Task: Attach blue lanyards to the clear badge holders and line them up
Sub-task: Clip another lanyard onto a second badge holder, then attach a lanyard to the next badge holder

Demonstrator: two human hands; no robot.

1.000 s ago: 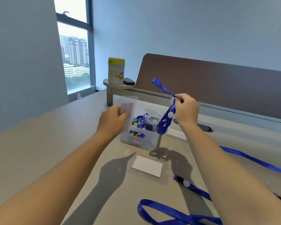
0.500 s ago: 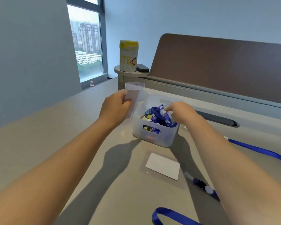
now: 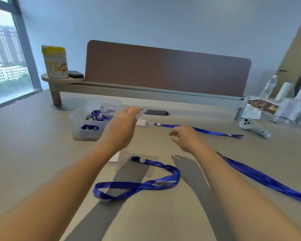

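Up above the table [image 3: 33, 153], the left hand [image 3: 122, 126] pinches a clear badge holder [image 3: 140, 114] at its fingertips, blurred and nearly see-through. Beside it, the right hand [image 3: 186, 138] hangs empty, fingers loosely curled. Three blue lanyards lie flat: one looped [image 3: 142, 184] near a second holder [image 3: 137, 164], one far [image 3: 201, 130] with a holder attached, one at right [image 3: 264, 179]. More fill the clear bin [image 3: 87, 126].

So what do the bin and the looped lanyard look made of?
Bin: likely frosted translucent plastic; the blue contents show blurrily through its wall. Looped lanyard: looks like woven satin-type ribbon, flat and limp, with a slight sheen along its blue band.
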